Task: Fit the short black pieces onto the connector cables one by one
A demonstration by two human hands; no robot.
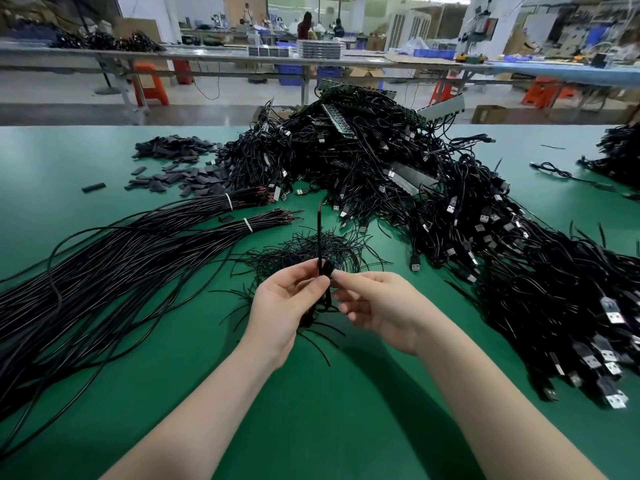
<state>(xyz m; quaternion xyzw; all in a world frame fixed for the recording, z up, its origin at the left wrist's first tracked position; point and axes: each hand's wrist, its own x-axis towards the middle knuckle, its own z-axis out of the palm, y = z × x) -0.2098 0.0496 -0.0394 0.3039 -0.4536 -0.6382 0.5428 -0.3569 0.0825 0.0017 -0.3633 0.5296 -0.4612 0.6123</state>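
Observation:
My left hand pinches a thin black cable that stands upright, its red-tipped end pointing away from me. A short black piece sits on the cable just above my fingers, and my right hand pinches it between thumb and forefinger. Both hands hover above a loose heap of thin black strands. More short black pieces lie scattered at the far left. Two tied bundles of black cables with bare red ends stretch across the left of the green table.
A large tangled pile of black USB cables fills the middle and right of the table, running down toward the right edge. Another dark cable heap sits at the far right. Workbenches, orange stools and people stand beyond the table.

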